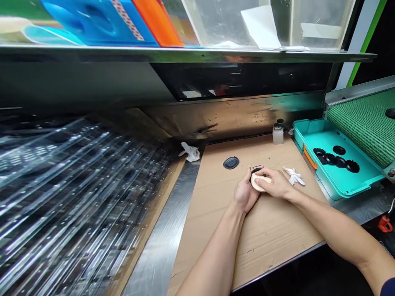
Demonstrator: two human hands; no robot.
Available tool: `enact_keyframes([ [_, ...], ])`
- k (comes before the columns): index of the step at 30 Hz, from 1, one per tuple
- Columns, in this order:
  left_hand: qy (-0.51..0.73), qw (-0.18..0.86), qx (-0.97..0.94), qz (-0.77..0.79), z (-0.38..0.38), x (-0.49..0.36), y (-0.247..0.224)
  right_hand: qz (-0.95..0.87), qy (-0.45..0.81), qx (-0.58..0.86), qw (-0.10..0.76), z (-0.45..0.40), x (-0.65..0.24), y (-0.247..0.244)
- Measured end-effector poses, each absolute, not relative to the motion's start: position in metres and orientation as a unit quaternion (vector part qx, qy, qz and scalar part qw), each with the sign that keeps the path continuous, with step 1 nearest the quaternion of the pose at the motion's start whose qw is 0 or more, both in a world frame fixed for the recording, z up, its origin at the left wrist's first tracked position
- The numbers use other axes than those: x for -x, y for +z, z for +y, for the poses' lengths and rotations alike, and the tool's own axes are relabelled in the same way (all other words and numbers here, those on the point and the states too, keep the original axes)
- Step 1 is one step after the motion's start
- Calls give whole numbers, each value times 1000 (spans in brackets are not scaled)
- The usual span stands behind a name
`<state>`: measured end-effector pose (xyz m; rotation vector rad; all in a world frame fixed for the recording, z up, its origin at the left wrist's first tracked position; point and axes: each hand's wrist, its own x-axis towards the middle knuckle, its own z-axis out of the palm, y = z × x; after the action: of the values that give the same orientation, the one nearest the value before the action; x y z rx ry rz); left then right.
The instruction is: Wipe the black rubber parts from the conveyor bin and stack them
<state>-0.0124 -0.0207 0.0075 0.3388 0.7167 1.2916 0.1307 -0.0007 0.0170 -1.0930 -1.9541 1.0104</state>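
Over the cardboard sheet (222,230), my two hands meet. My left hand (245,195) is closed around a black round part (255,171), mostly hidden by the fingers and the pad. My right hand (277,184) grips a cream-coloured round pad (258,183) and holds it against the black part. Another black disc-shaped part (231,163) lies on the cardboard, left of and beyond my hands. Beside my right hand rests a crumpled white glove or cloth (294,176).
A small whitish bottle (278,135) stands at the back. To the right are a turquoise tray (348,190) with several black round parts and a green conveyor belt (365,117). Clear plastic trays (77,197) are stacked at left. A metal shelf edge (197,54) crosses above.
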Motion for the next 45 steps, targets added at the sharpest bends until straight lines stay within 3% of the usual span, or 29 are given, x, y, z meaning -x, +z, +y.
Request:
enact_keyframes([
  [3, 583, 731, -133, 330, -21, 14, 7, -786, 382, 410, 260, 0, -140, 25],
  [9, 589, 727, -119, 332, -20, 6, 5, -780, 163, 567, 208, -10, -129, 34],
  [15, 596, 720, -104, 341, -22, 3, 4, -764, 115, 623, 124, -11, -113, 35],
  [39, 593, 749, -107, 276, -25, 0, 8, -755, 156, 614, 169, -15, -105, 26],
  [45, 658, 679, -69, 318, -15, 22, 14, -739, 176, 619, 202, -5, -130, 30],
])
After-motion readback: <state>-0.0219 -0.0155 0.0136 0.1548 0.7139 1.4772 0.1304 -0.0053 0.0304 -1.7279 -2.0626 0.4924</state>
